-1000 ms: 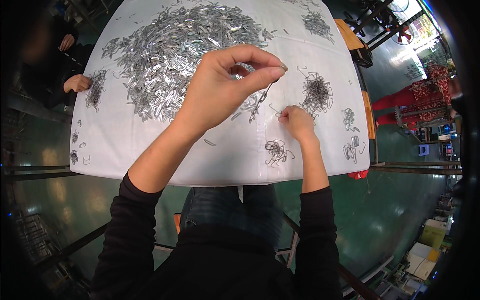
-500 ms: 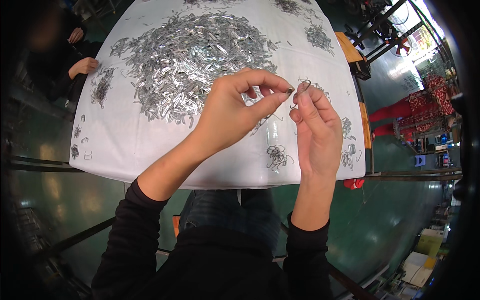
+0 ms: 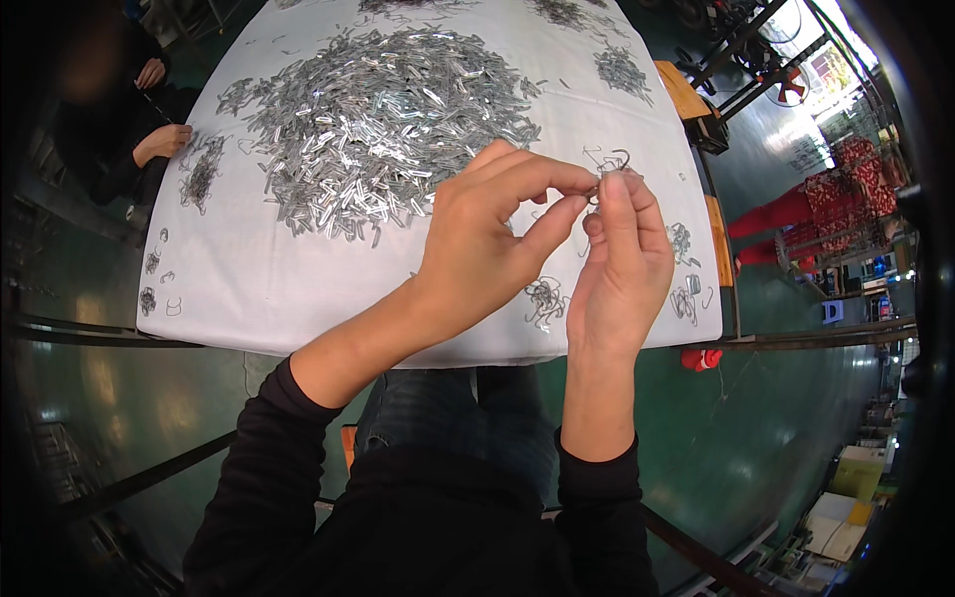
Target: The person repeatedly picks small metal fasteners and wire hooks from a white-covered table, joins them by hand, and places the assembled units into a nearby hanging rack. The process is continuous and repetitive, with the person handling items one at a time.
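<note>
My left hand [image 3: 482, 224] is closed in a pinch on a small metal piece, mostly hidden by the fingertips. These fingertips meet those of my right hand [image 3: 622, 264] above the table. Between its thumb and fingers my right hand grips a thin bent wire hook [image 3: 626, 155], whose curved end sticks out above the thumb. Left of the hands spreads a large heap of narrow silver metal pieces [image 3: 348, 129]. Below the fingers, a small cluster of wire hooks [image 3: 544, 300] lies on the white tabletop [image 3: 398, 313].
More wire pieces [image 3: 686, 298] lie by the right edge, and another bunch [image 3: 202, 174] by the left edge. A co-worker's hand [image 3: 164, 142] rests at the left edge. A person in red [image 3: 816, 209] is at the right. Wooden boards [image 3: 681, 90] adjoin the right edge.
My left hand has moved right, bringing its pinched piece up to my right hand's fingertips. The gap between the hands has closed. The view has shifted slightly.
</note>
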Motion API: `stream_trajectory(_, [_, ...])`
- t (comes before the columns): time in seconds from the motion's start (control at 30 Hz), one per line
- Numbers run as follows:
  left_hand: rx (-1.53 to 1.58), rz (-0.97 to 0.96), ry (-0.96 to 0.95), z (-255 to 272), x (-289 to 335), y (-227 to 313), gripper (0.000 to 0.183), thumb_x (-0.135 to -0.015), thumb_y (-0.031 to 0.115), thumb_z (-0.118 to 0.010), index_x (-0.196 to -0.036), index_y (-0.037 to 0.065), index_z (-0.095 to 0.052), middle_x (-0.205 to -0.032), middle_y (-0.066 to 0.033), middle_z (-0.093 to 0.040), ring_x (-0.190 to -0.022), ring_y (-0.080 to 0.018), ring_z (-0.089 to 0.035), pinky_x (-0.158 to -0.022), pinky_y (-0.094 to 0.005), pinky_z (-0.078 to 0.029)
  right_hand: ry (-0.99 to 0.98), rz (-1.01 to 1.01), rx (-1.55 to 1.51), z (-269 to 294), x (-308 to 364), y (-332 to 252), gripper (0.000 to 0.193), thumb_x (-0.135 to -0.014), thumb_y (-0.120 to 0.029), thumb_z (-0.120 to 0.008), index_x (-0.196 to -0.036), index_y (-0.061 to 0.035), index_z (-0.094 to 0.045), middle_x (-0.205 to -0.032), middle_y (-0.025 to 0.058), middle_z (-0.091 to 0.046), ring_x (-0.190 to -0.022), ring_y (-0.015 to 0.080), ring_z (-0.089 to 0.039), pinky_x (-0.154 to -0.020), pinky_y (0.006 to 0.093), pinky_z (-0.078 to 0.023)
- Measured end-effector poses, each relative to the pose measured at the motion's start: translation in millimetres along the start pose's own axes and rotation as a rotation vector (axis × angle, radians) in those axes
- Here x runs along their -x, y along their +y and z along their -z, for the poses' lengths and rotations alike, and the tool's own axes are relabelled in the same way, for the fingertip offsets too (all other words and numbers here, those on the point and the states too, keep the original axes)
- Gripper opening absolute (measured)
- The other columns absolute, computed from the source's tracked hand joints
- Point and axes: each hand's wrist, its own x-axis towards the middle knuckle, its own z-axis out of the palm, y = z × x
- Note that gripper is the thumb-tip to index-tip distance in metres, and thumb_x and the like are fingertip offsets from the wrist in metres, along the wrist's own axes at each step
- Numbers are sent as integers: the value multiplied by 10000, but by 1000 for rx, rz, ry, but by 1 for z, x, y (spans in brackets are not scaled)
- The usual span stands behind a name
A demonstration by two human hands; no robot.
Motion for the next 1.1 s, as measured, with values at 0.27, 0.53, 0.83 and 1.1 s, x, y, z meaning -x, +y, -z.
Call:
stream_trajectory(0.27, [-41, -60, 13, -6, 2, 4, 219, -736, 9, -684, -946, 69, -671, -813, -35, -663, -716, -191, -562, -628, -294, -457, -33, -88, -169, 3, 5, -3, 141, -875, -122, -643, -950, -15, -590, -1013, 37, -541, -925, 92, -491, -863, 245, -374])
stream_trajectory(0.53, [-38, 59, 9, 11, 24, -27, 244, -764, 69, -706, -1005, 62, -664, -881, -46, -673, -777, -151, -591, -703, -273, -446, -137, 143, -191, 18, 16, -4, 154, -901, -84, -582, -1029, 1, -567, -1120, 66, -512, -1025, 125, -464, -849, 264, -374])
stream_trajectory(0.83, [-447, 456, -647, 72, 122, -121, 189, -746, 124, -715, -921, 64, -677, -838, -75, -634, -746, -193, -570, -687, -314, -452, -121, 163, -3, 63, 58, -35, 218, -878, -238, -623, -969, -47, -568, -1198, 41, -484, -1085, 188, -424, -820, 335, -353])
stream_trajectory(1.1, [-286, 697, -598, 48, 119, -81, 169, -794, 82, -681, -957, 44, -662, -822, -47, -643, -721, -110, -575, -669, -248, -451, -82, 135, 104, 106, 103, -27, 133, -773, -94, -667, -822, -36, -557, -1082, 94, -460, -966, 193, -432, -836, 309, -366])
